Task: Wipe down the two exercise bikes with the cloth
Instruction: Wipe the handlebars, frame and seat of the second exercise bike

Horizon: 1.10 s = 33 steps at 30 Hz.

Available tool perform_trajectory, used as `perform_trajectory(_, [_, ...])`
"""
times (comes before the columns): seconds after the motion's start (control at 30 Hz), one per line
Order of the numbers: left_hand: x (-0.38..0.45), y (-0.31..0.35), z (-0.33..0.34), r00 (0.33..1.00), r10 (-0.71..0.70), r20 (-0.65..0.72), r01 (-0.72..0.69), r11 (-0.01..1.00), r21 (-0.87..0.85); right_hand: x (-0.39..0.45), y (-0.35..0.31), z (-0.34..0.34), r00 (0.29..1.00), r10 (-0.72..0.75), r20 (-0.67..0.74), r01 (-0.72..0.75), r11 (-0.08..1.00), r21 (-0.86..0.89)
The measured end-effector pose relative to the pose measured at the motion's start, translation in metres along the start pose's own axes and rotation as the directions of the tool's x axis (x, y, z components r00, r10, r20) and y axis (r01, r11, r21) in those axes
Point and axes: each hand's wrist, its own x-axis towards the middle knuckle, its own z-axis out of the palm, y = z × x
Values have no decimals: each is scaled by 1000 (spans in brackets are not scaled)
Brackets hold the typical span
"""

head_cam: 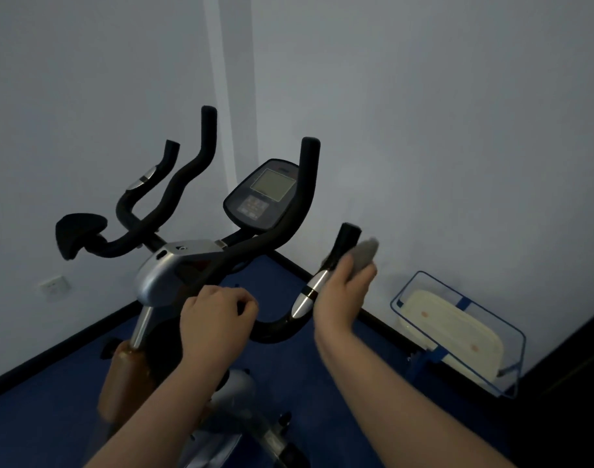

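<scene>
An exercise bike (174,275) with black handlebars, a silver head and a console (263,195) fills the middle of the view. My left hand (214,319) grips the lower black handlebar near its bend. My right hand (342,292) holds a grey cloth (364,253) against the right handlebar grip (344,244), just above its silver sensor band (310,292). The cloth and hand are blurred. Only one bike is in view.
White walls meet in a corner behind the bike. A blue floor (322,383) with black skirting runs around it. A blue wire-frame rack (457,332) holding a cream pad stands at the right wall. A wall socket (54,285) sits low on the left.
</scene>
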Motion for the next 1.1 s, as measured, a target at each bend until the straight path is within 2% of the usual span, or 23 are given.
perform_trajectory(0.07, [1,-1,0,1000,11,11,-11,1000,-3,-24,20,-6,998,56,22,-55,998,-31])
perform_trajectory(0.13, [-1,-1,-1,1000,21,4,-21,999,-30,-22,16,-4,999,37,-9,-38,995,-89])
perform_trajectory(0.27, [-2,0,-4,999,44,-8,-44,991,-125,-14,-6,15,981,-87,-174,67,991,-117])
perform_trajectory(0.37, [2,-9,-12,984,169,49,-153,960,-233,-63,19,14,956,-270,-113,229,931,-283])
perform_trajectory(0.43, [7,-27,-20,959,279,50,-261,938,-227,-87,35,8,907,-420,-25,368,820,-439])
perform_trajectory(0.5, [15,-47,-26,923,384,-17,-384,923,-19,-74,34,-1,848,-529,32,424,642,-638])
perform_trajectory(0.53, [18,-55,-27,916,399,-39,-397,916,49,-63,28,-8,823,-563,77,438,541,-718])
perform_trajectory(0.6, [19,-61,-27,911,407,-63,-402,912,80,-52,19,-23,747,-627,221,526,353,-774])
perform_trajectory(0.63, [17,-61,-26,901,429,-69,-421,901,103,-56,21,-29,693,-644,324,610,284,-740])
perform_trajectory(0.73, [12,-61,-20,867,495,-59,-481,862,158,-90,39,-27,497,-557,665,846,140,-515])
perform_trajectory(0.77, [11,-61,-19,865,499,-56,-486,860,156,-96,40,-21,470,-499,728,871,129,-474])
perform_trajectory(0.83, [12,-64,-20,865,497,-67,-486,863,137,-91,22,-5,476,-378,794,877,135,-461])
perform_trajectory(0.9, [14,-68,-22,877,475,-75,-471,880,59,-79,-1,2,484,-179,856,875,103,-473])
perform_trajectory(1.0, [15,-82,-23,911,410,-47,-412,899,-147,-73,-9,-4,485,7,874,873,-63,-484])
perform_trajectory(1.07, [14,-88,-21,941,336,-42,-336,908,-251,-76,-7,2,524,78,848,845,-172,-506])
perform_trajectory(1.1, [13,-89,-20,951,303,-57,-307,909,-283,-76,-7,13,551,105,828,829,-180,-529])
